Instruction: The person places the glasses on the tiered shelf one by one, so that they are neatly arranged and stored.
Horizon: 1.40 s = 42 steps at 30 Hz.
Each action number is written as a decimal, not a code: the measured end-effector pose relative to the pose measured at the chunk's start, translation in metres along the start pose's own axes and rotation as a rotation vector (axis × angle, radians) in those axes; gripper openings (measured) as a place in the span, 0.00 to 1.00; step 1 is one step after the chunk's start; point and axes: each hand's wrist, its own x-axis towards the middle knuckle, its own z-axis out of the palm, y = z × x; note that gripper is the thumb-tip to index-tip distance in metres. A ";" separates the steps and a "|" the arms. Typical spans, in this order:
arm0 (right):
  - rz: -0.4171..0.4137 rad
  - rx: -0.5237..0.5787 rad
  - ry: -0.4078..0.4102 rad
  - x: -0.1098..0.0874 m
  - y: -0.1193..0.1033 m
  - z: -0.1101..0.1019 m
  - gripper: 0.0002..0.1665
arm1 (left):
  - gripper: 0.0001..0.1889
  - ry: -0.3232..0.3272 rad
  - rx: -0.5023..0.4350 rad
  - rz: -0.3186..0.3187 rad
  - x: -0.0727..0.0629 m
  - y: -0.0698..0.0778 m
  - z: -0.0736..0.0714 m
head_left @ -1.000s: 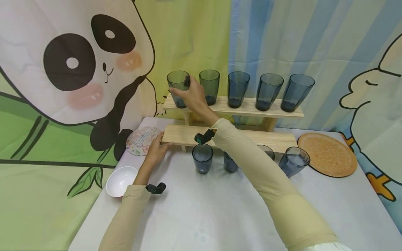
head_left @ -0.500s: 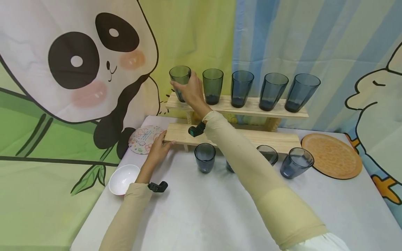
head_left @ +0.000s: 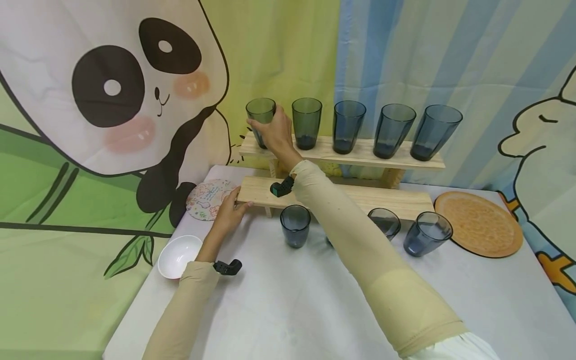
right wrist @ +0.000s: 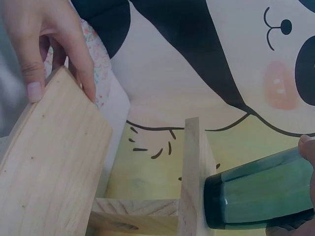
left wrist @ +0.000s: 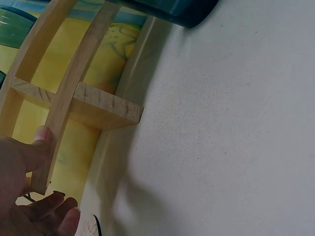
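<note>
In the head view my right hand (head_left: 276, 134) holds a green-grey drinking glass (head_left: 261, 106), upright at the left end of the upper wooden shelf (head_left: 333, 158). Its base (right wrist: 213, 204) sits against that board in the right wrist view. More matching glasses (head_left: 349, 122) stand to the right in a row on this shelf. My left hand (head_left: 228, 216) grips the left end of the lower wooden shelf (head_left: 256, 189); the left wrist view has the thumb (left wrist: 43, 135) on the board's edge and fingers beneath it.
In front of the rack on the white table (head_left: 288, 305) stand several glasses, among them a left one (head_left: 295, 227) and a right one (head_left: 426, 235); my right sleeve partly covers one. A white bowl (head_left: 179, 256), a floral round mat (head_left: 208, 201) and a brown round mat (head_left: 479, 224) lie around.
My right hand has moved the glass slightly back on the upper shelf, into line with the row. My left hand keeps its hold on the lower shelf. The head view has shifted a little.
</note>
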 end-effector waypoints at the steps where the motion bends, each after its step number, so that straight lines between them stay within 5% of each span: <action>1: 0.001 -0.002 0.001 0.000 0.001 0.000 0.55 | 0.40 0.000 -0.002 0.004 0.000 0.000 0.000; 15: 0.059 -0.057 -0.091 -0.006 0.002 -0.008 0.63 | 0.40 0.004 0.003 0.020 0.003 0.001 0.001; 23: 0.090 -0.125 -0.286 -0.036 0.002 -0.026 0.69 | 0.41 0.003 0.011 0.014 0.000 0.001 0.000; 25: 0.052 -0.149 -0.374 -0.045 0.002 -0.035 0.63 | 0.41 0.003 0.009 0.016 -0.001 0.001 -0.001; 29: -0.001 -0.239 -0.549 -0.062 0.003 -0.067 0.57 | 0.40 0.001 0.008 0.022 -0.001 0.001 -0.001; 33: -0.022 -0.302 -0.634 -0.079 0.008 -0.116 0.58 | 0.41 0.000 0.005 0.027 0.000 0.001 0.000; 37: -0.059 -0.236 -0.611 -0.096 0.026 -0.172 0.49 | 0.41 -0.001 0.001 0.019 0.000 0.000 0.000; 42: -0.056 -0.183 -0.448 -0.128 0.059 -0.247 0.38 | 0.42 -0.003 0.007 0.017 0.000 -0.003 -0.001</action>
